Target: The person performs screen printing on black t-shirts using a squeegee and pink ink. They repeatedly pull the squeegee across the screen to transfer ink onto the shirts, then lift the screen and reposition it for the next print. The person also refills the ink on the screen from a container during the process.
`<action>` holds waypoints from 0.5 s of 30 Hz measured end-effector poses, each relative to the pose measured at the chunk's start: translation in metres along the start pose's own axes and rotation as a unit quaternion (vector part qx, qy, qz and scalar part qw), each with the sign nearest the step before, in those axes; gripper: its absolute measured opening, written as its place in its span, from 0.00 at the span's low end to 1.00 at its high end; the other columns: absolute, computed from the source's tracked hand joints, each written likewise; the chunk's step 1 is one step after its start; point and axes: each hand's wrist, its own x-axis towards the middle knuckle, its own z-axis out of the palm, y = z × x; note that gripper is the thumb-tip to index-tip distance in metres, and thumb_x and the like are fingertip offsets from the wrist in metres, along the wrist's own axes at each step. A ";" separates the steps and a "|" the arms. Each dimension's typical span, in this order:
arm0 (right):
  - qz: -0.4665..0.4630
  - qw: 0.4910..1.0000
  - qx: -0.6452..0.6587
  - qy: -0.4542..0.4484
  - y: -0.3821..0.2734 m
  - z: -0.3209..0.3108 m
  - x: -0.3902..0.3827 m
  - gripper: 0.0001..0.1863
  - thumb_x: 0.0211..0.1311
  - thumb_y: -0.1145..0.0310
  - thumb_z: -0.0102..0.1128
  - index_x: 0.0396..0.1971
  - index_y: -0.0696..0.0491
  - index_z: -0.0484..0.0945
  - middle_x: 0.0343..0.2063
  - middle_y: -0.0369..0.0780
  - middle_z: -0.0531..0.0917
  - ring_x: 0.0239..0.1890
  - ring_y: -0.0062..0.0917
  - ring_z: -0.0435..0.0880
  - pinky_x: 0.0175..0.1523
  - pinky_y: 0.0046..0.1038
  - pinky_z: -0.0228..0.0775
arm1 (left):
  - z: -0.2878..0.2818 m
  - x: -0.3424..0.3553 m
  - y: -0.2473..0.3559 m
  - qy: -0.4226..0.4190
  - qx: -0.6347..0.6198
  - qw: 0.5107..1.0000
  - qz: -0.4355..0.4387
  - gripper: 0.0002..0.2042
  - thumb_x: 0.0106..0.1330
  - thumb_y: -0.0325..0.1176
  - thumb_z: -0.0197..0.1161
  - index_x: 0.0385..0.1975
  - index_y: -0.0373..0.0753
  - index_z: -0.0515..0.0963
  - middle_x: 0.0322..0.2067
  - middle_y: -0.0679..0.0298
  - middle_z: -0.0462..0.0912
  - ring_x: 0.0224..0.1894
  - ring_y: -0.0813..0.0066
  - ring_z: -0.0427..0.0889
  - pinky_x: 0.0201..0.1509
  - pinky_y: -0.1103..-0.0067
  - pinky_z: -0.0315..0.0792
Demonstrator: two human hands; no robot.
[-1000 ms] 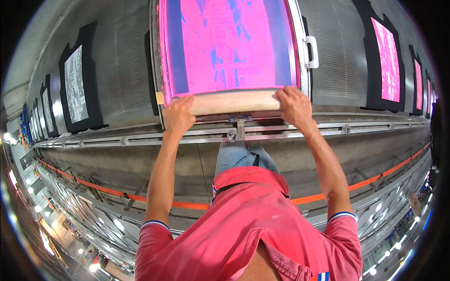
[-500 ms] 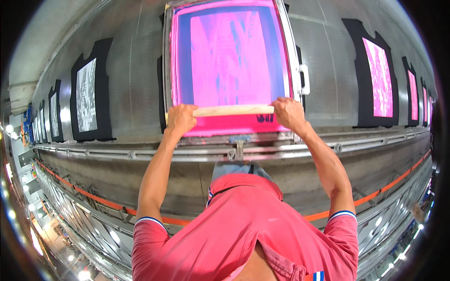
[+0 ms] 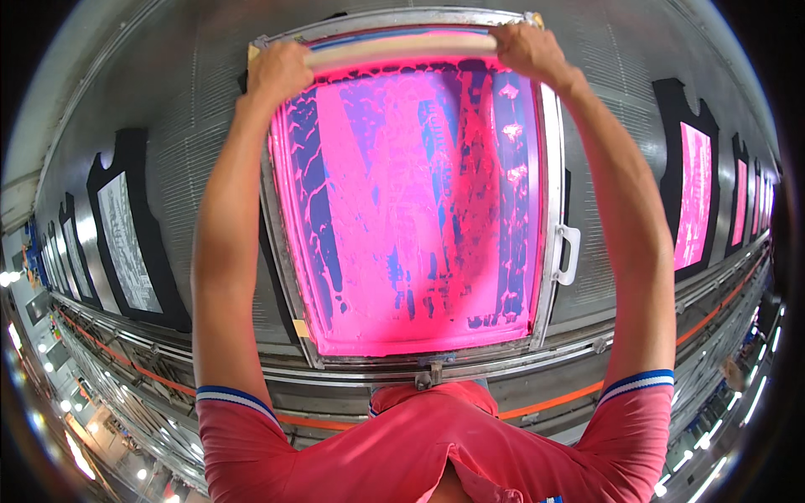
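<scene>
A wooden squeegee bar point(image 3: 402, 49) lies crosswise at the far end of a metal-framed screen point(image 3: 549, 168). My left hand point(image 3: 281, 71) grips its left end and my right hand point(image 3: 527, 54) grips its right end, both arms stretched far forward. Pink ink point(image 3: 394, 201) coats the screen mesh in streaks and patches over blue areas, thicker along the near edge. A white handle point(image 3: 568, 251) sticks out from the frame's right side.
Black shirts line the long metal table point(image 3: 193, 168): a row with grey-white prints point(image 3: 126, 235) to the left, a row with pink prints point(image 3: 694, 193) to the right. A metal rail point(image 3: 433, 363) runs along the near edge. An orange strip point(image 3: 541, 407) lies below it.
Both hands and the squeegee have moved from the screen's near edge to its far edge. My body leans further forward, and more pink streaks and blue patches show along the screen's sides.
</scene>
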 end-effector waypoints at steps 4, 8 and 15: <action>0.026 1.000 0.013 0.009 -0.004 0.004 0.009 0.14 0.55 0.67 0.52 0.40 0.47 0.83 0.28 0.48 0.85 0.34 0.45 0.85 0.39 0.44 0.76 | 0.007 0.015 -0.005 0.010 0.000 1.000 0.024 0.17 0.48 0.32 0.57 0.39 0.48 0.86 0.32 0.48 0.85 0.36 0.48 0.85 0.45 0.61 0.78; 0.022 0.999 0.009 0.036 -0.005 0.011 0.000 0.15 0.53 0.69 0.54 0.40 0.45 0.83 0.28 0.46 0.85 0.33 0.43 0.85 0.39 0.43 0.76 | 0.010 0.007 0.001 0.026 0.003 1.000 0.013 0.19 0.47 0.32 0.57 0.41 0.50 0.86 0.31 0.52 0.85 0.35 0.50 0.85 0.43 0.62 0.78; 0.004 0.998 0.033 0.048 -0.055 0.020 -0.101 0.11 0.50 0.73 0.57 0.36 0.49 0.81 0.32 0.38 0.81 0.36 0.38 0.83 0.37 0.39 0.77 | 0.036 -0.104 0.022 0.052 -0.040 0.998 0.005 0.23 0.45 0.30 0.58 0.45 0.50 0.85 0.37 0.57 0.86 0.37 0.54 0.85 0.42 0.64 0.79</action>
